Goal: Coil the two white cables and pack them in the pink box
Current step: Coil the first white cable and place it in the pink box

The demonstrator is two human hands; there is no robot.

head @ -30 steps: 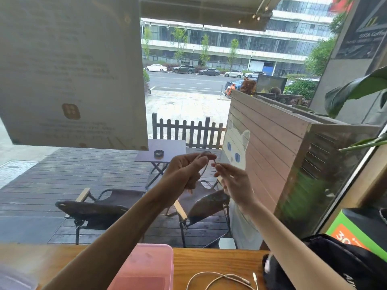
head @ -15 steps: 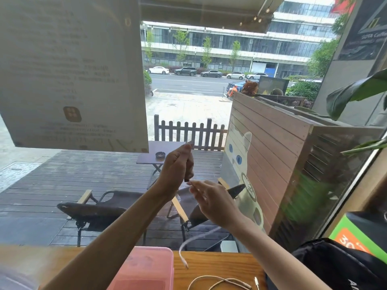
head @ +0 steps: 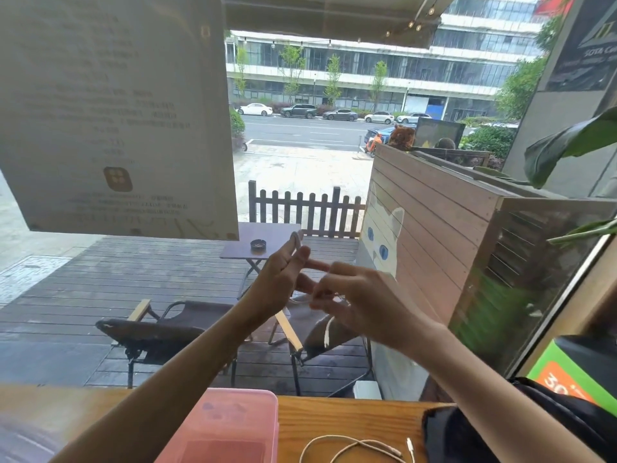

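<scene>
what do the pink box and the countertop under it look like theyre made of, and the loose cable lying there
pink box: likely plastic, translucent and frosted; a darker shape shows through the lid.
Countertop: looks like wood, honey-toned with visible grain and a smooth, slightly satin finish.
Loose white cable: thin and bendy, probably a rubbery plastic jacket, matte, with a small connector at its end.

One thin white cable (head: 326,332) is hanging up in the air, looped over raised fingers with its loose end dangling down. The second thin white cable (head: 354,446) is lying in loose, uncoiled curves on the wooden counter, just beside the translucent pink plastic box (head: 230,426), which is sitting with its lid on.
</scene>
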